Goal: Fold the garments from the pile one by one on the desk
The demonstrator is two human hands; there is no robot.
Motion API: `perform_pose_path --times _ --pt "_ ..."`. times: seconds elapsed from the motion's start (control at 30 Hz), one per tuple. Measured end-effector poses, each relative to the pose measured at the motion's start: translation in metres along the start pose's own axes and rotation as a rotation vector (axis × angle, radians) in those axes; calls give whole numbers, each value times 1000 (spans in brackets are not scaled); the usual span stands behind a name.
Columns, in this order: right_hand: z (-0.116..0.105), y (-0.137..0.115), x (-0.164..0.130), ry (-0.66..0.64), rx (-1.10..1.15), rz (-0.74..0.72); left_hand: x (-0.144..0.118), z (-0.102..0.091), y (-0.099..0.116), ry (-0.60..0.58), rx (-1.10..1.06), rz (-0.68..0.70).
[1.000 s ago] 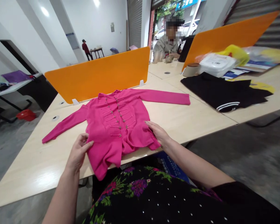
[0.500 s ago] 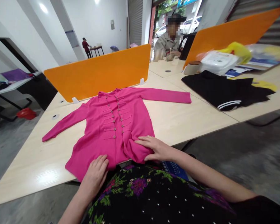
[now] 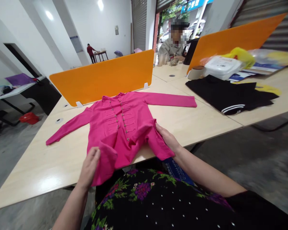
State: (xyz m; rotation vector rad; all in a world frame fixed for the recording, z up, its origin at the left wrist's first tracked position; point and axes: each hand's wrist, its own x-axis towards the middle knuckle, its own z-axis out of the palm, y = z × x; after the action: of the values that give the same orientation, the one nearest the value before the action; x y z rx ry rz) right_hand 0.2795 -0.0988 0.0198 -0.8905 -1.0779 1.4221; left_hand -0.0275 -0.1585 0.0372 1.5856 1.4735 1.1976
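A pink long-sleeved buttoned top (image 3: 121,119) lies face up on the light wood table (image 3: 194,118), sleeves spread to both sides, its hem hanging over the near edge. My left hand (image 3: 90,166) grips the hem's left corner and lifts it. My right hand (image 3: 166,139) grips the hem's right corner, also raised off the table. The fabric between the two hands is bunched and folded upward.
An orange divider (image 3: 103,78) stands behind the top. A black garment with white stripes (image 3: 230,94) lies to the right, beside a second orange divider (image 3: 232,38), plastic bags and papers (image 3: 230,65). A seated person (image 3: 172,44) is at the far table; another stands far back.
Half a second ago both hands pressed flat on the hem at the table's edge. Now they have closed on the hem's corners and lifted them, bunching the lower part of the top.
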Motion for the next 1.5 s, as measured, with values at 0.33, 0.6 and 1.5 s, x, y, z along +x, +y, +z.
perform_pose_path --times 0.33,0.6,1.5 --pt "-20 5 -21 -620 -938 -189 -23 22 -36 -492 762 432" --pt "-14 12 -45 -565 -1432 -451 -17 34 -29 -95 385 123" --pt "-39 2 -34 -429 -1639 -349 -33 51 -50 -322 1199 708"
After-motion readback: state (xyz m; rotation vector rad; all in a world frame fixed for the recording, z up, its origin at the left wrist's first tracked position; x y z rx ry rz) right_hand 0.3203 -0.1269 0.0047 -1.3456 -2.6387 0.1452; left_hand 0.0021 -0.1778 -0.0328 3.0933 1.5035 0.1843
